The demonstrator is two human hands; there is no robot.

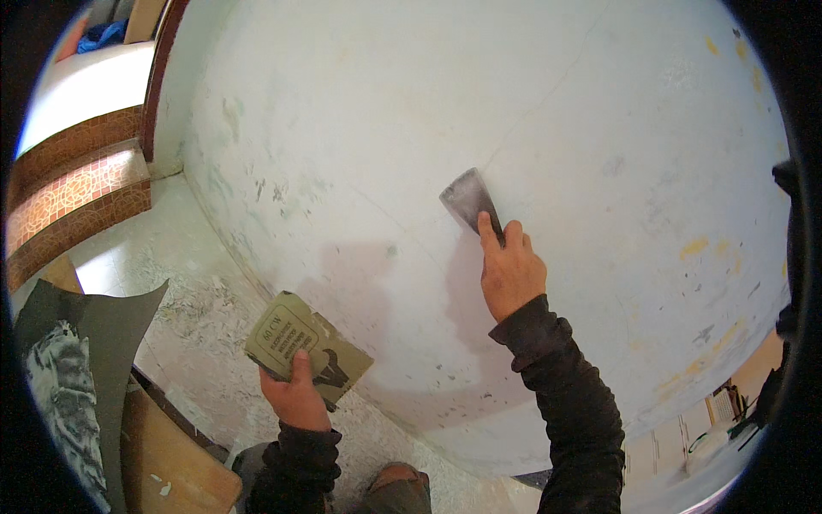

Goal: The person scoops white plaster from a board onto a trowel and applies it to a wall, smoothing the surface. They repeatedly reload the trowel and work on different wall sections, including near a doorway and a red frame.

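My right hand grips a putty knife, its index finger laid along the blade. The wide end of the grey, dusty blade points up and left against the white wall, close to a thin crack line. Its handle is hidden in my palm. Lower down and to the left, my left hand is closed round a folded sheet of sandpaper, with the printed tan backing facing up and the thumb on top. The sandpaper is held out from the wall, above the floor.
At the left, a dark sheet bears smeared white putty and lies by a wooden board. White flakes litter the floor along the wall's foot. Patterned tiled steps rise at the upper left. Yellow and grey patches mark the wall's right side.
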